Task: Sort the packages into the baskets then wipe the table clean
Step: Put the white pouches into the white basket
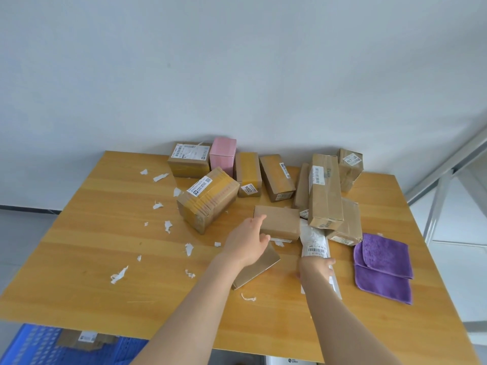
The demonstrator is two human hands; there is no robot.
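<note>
Wooden table [105,233], left hand [247,241] spread over flat box [261,270], right hand [316,267] gripping white bag [313,238], fingers [330,262] half hidden, blue basket [34,346] cropped

Head view, angled down, table [105,233] near

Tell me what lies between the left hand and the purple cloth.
In the head view, a white mailer bag lies between the left hand and the purple cloth, held by the right hand at its near end.
</note>
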